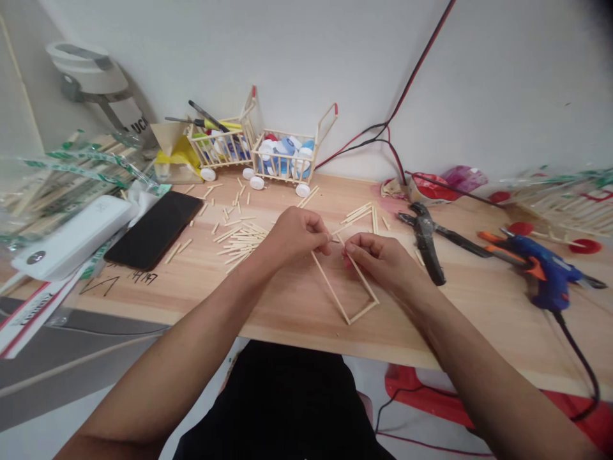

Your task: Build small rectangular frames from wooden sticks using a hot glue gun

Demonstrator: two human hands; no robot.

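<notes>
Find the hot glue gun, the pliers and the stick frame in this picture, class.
hot glue gun (550, 275), head view, on its blue body
pliers (425, 246), head view, on their black head
stick frame (363, 313), head view, on its lower end bar

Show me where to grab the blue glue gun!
Grip the blue handle of the glue gun, coming from the table's near edge. The handle points toward you, with the black cord leaving its end, while the dark nozzle points away to the right, so your fingers stay clear of it.
</notes>
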